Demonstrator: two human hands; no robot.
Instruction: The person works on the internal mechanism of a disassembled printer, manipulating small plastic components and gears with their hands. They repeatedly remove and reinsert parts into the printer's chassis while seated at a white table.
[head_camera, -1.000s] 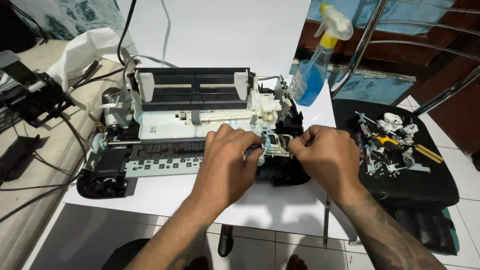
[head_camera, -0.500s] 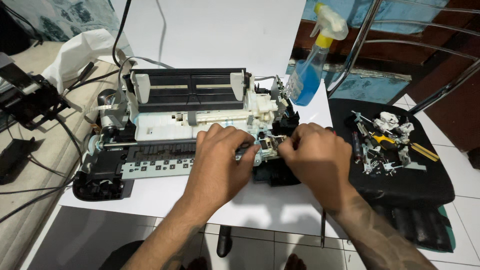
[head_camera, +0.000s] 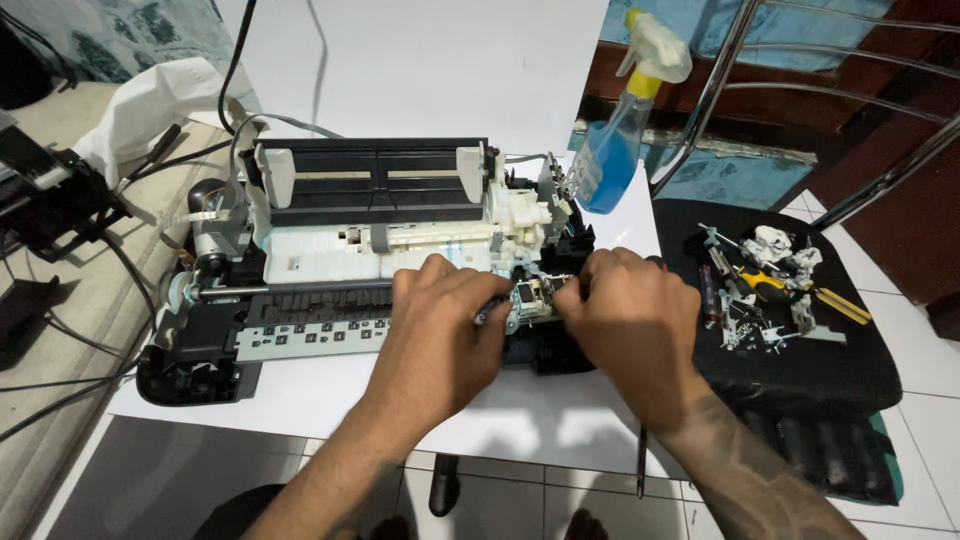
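The left hand and the right hand are closed from either side on a small metal part, held between their fingertips. Behind the hands an opened printer is spread across a white table. Beyond the right hand a blue spray bottle is seen; further right, loose parts are heaped on a black mat.

The left hand and right hand kept to the small mechanism on the printer, while the view drifted slightly, framing them lower.
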